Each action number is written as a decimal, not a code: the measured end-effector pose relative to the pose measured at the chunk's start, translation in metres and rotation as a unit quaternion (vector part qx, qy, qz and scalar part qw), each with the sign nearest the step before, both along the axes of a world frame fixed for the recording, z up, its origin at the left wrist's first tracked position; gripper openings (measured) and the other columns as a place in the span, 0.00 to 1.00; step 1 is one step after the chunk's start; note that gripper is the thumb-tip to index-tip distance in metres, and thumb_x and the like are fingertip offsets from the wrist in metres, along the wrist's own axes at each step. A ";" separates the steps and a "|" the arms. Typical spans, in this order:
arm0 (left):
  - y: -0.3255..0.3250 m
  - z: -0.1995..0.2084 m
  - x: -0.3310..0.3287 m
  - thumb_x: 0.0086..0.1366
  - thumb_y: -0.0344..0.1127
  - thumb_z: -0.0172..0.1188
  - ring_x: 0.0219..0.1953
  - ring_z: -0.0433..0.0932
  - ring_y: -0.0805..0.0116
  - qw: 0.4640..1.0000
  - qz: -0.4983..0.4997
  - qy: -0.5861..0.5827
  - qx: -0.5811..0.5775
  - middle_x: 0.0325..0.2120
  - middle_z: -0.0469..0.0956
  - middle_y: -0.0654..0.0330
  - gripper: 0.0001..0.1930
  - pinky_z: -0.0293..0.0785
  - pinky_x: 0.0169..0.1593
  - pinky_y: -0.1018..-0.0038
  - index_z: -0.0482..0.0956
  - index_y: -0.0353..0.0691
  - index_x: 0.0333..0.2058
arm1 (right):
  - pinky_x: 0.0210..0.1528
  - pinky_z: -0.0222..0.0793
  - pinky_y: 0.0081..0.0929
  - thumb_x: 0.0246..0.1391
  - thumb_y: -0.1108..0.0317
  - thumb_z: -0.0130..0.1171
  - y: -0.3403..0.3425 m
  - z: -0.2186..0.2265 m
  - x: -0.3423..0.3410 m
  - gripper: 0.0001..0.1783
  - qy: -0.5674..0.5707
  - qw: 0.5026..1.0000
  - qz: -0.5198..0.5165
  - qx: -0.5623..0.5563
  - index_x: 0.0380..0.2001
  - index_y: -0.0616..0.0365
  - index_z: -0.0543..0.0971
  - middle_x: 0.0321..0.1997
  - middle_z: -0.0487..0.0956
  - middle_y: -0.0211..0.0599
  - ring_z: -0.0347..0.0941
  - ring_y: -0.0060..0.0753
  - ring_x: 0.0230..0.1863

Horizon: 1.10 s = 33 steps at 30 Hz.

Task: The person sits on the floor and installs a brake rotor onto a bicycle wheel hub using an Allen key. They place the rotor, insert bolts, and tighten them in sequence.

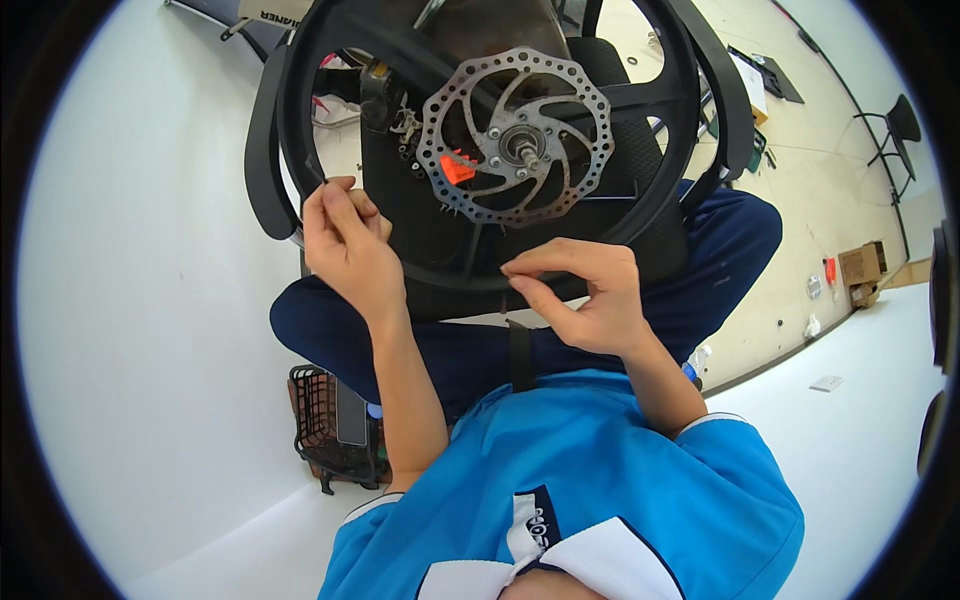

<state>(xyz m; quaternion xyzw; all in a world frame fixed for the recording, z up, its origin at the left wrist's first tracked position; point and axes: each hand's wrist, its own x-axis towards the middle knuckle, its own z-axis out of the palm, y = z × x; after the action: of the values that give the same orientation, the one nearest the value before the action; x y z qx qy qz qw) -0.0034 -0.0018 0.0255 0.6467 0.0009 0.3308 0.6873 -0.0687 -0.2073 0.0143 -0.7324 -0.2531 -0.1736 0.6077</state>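
Observation:
A black spoked wheel (299, 120) lies in front of me across a black chair, its silver brake disc (597, 112) facing up with the axle at its centre. At the left side of the rim, my left hand (350, 240) has thumb and fingers pinched together; a tiny dark tip shows there, too small to name. Over the near part of the rim hovers my right hand (590, 290), thumb and forefinger nearly meeting. Whatever lies between those fingertips is too small to make out. Through the disc's openings an orange piece (458, 167) shows on the seat.
Armrests (266, 150) flank the wheel. Small metal parts (408, 130) lie on the seat left of the disc. Beside my left leg stands a black wire basket (315, 410). A cardboard box (862, 263) and a dark chair (903, 120) are on the floor at right.

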 end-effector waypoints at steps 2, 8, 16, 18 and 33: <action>-0.013 0.010 -0.018 0.79 0.35 0.47 0.22 0.69 0.80 0.997 -0.046 -0.057 -0.009 0.25 0.77 0.61 0.12 0.64 0.25 0.82 0.73 0.32 0.40 | 0.33 0.76 0.19 0.47 0.81 0.68 0.015 0.005 0.002 0.10 0.005 1.000 -0.014 0.019 0.36 0.64 0.86 0.31 0.85 0.39 0.84 0.29 0.30; -0.048 0.019 -0.045 0.67 0.17 0.49 0.30 0.81 0.62 0.898 -0.222 -0.299 0.235 0.32 0.83 0.47 0.07 0.76 0.31 0.72 0.77 0.26 0.37 | 0.32 0.77 0.25 0.38 0.82 0.69 0.024 0.010 0.014 0.14 -0.145 0.985 -0.091 0.021 0.33 0.64 0.84 0.32 0.84 0.42 0.83 0.35 0.30; -0.070 0.001 -0.040 0.47 0.22 0.65 0.40 0.83 0.56 0.851 -0.202 -0.354 0.331 0.38 0.83 0.52 0.16 0.81 0.43 0.67 0.85 0.33 0.38 | 0.37 0.80 0.26 0.44 0.72 0.68 0.004 -0.013 0.026 0.15 -0.179 0.973 -0.143 0.007 0.38 0.66 0.85 0.37 0.86 0.44 0.85 0.38 0.35; -0.076 -0.004 -0.040 0.47 0.23 0.67 0.43 0.84 0.56 0.844 -0.170 -0.362 0.356 0.40 0.83 0.53 0.16 0.83 0.48 0.63 0.86 0.35 0.39 | 0.37 0.80 0.25 0.48 0.72 0.67 0.008 -0.019 0.031 0.13 -0.181 0.963 -0.197 0.020 0.38 0.65 0.85 0.36 0.86 0.42 0.85 0.36 0.35; -0.075 -0.007 -0.033 0.52 0.24 0.68 0.45 0.84 0.53 0.866 -0.209 -0.332 0.309 0.41 0.84 0.50 0.14 0.82 0.56 0.58 0.86 0.31 0.39 | 0.36 0.80 0.23 0.48 0.78 0.70 0.005 -0.018 0.034 0.10 -0.168 0.956 -0.241 0.001 0.36 0.67 0.84 0.35 0.86 0.41 0.84 0.32 0.33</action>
<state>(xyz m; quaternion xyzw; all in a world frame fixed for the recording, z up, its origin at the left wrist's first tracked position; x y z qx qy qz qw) -0.0365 -0.0771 0.0180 0.6628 -0.4653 0.3577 0.4650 -0.0350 -0.2021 -0.0038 -0.7315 -0.1669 -0.4355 0.4974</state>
